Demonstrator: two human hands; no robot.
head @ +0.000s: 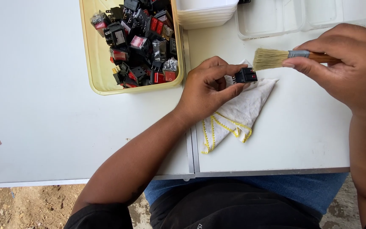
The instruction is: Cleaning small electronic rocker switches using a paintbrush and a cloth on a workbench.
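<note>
Bright, even daylight; sharp, soft shadows.

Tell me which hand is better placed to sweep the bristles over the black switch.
Right. The right hand holds the brush, its bristles just above the black switch; the left hand is busy pinching that switch over the white cloth.

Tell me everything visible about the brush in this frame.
The brush is a small paintbrush with pale, straw-coloured bristles, a grey metal band and a reddish-brown wooden handle. It lies nearly level, bristles pointing left. The right hand grips its handle, hiding most of it. The bristle tips sit just above a small black switch pinched in the left hand; whether they touch it is unclear.
</note>
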